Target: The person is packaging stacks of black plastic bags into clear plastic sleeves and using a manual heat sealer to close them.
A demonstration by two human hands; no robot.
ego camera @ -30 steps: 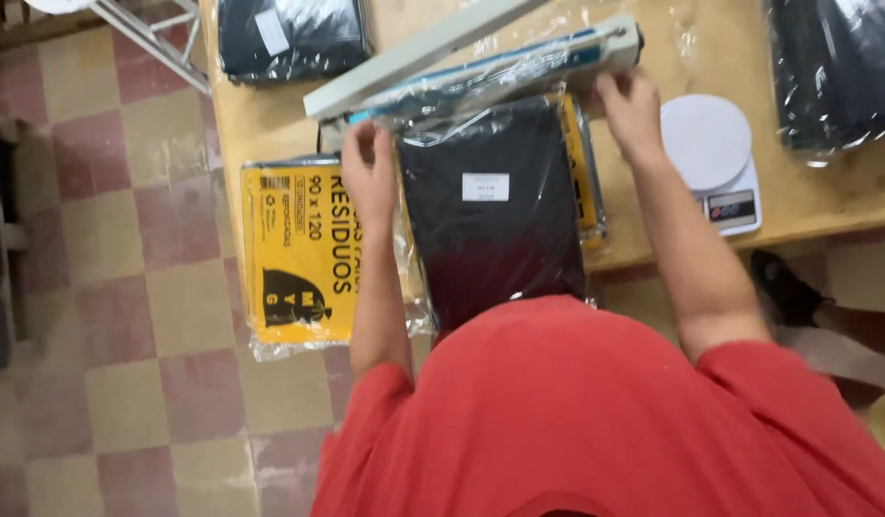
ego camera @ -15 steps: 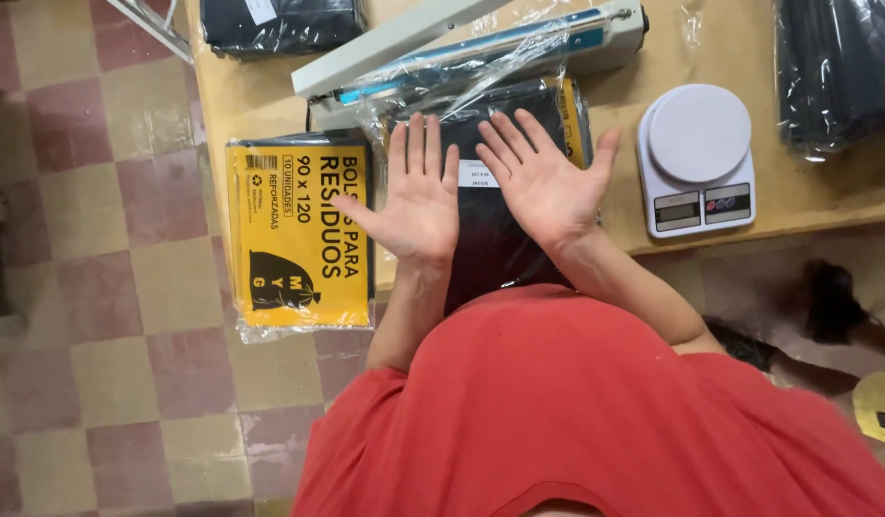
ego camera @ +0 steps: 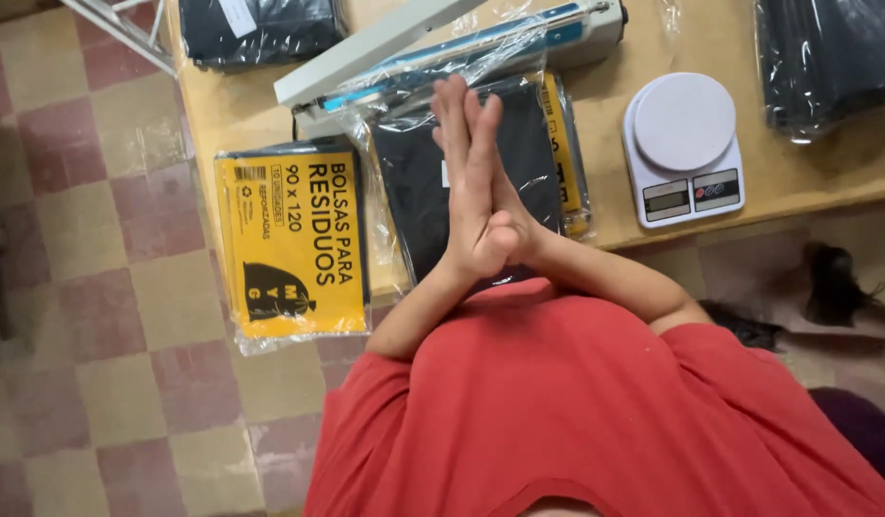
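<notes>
Above the worktop's near edge, left hand (ego camera: 466, 206) & right hand (ego camera: 504, 225) are pressed palm to palm, holding nothing. Black pack (ego camera: 418, 182) in clear wrap lies beneath, mouth under the sealer (ego camera: 442, 48). Keep wrap flat, w/o creases.

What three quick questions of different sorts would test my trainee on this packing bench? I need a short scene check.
1. True or false: the scale has something on its pan.
2. What are the left hand and right hand doing?
A. gripping the sealer
B. pressed palm to palm
C. lifting the scale
3. What lies under the hands, its top edge in the sealer?

Key:
1. False, the pan is bare.
2. B
3. A clear-wrapped black bag pack, beside the yellow pack.
</notes>
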